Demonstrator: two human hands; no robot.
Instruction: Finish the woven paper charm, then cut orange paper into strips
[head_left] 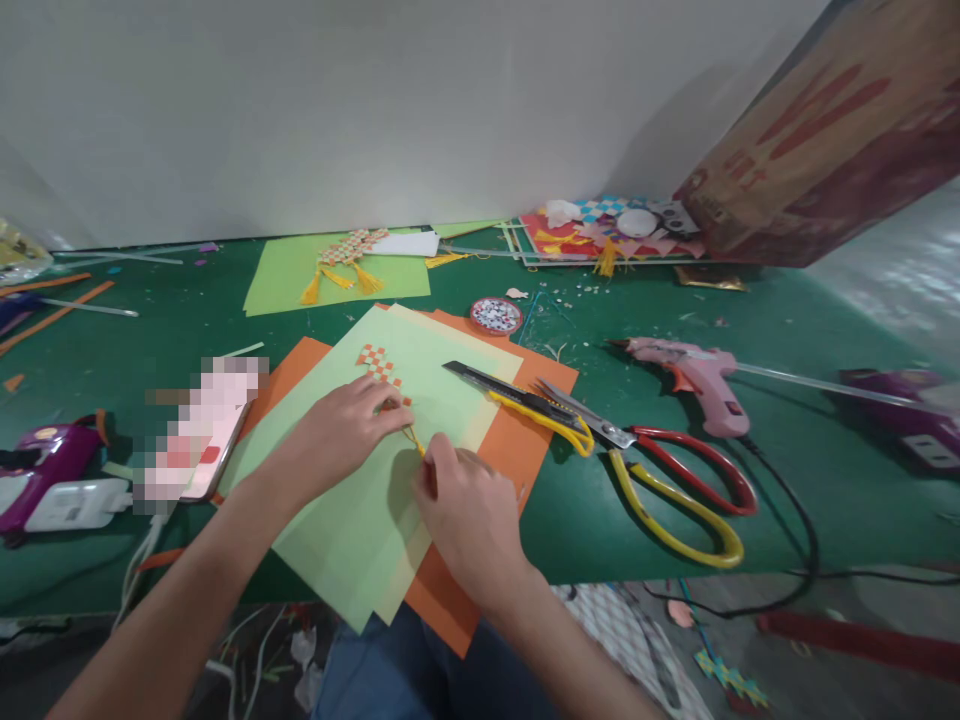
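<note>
My left hand (341, 430) lies on a light green paper sheet (360, 520), its fingertips pressing the lower end of a small orange-and-white woven paper piece (379, 365). My right hand (465, 510) is closed in a pinch on a thin yellow string (413, 438) that runs from that woven piece. Both hands almost touch. The green sheets rest on orange paper (517, 440) on the green table (825, 470).
A yellow utility knife (525, 400) and red-and-yellow scissors (675, 480) lie right of the papers. A pink glue gun (701, 375) with its cord sits further right. A round tin (496, 315), a phone (199, 435), a purple glue gun (45, 460) and finished woven pieces (349, 255) are around.
</note>
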